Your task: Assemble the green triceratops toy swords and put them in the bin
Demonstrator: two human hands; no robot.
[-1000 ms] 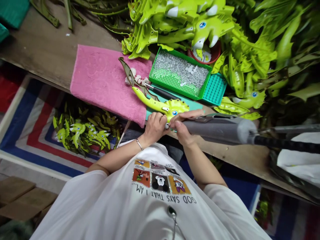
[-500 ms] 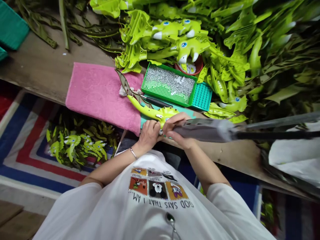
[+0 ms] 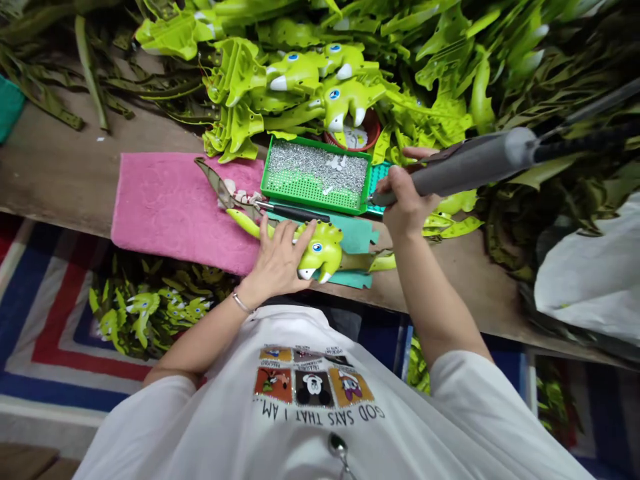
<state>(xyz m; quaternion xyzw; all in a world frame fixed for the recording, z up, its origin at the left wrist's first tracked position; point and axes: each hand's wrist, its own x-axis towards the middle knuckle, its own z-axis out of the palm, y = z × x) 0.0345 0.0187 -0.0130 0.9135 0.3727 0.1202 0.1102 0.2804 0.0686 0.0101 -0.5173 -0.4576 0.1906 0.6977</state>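
Note:
My left hand (image 3: 281, 261) lies over a lime-green plastic dinosaur toy (image 3: 324, 245), its fingers bent around the part behind the horned head. Blue eye and white horn tips face up. My right hand (image 3: 407, 203) is closed around a grey electric screwdriver (image 3: 465, 165), held slanting, with its tip end at the right edge of a green tray (image 3: 314, 205) of small silver screws. Under the toy is a teal foam mat (image 3: 361, 233). A black-handled tool (image 3: 295, 213) lies between toy and tray. An olive strip (image 3: 213, 179) rests on the pink towel (image 3: 180, 213).
Lime-green dinosaur parts (image 3: 300, 73) are heaped behind the tray. A red bowl (image 3: 373, 130) with white pieces stands among them. Olive strips (image 3: 90, 73) lie at the back left. A white bag (image 3: 593, 280) is on the right. More dinosaur toys (image 3: 150, 310) are piled below the table edge.
My right hand has lifted the screwdriver off the toy and carried it up and right to the screw tray. My left hand has shifted left on the toy, leaving its head uncovered.

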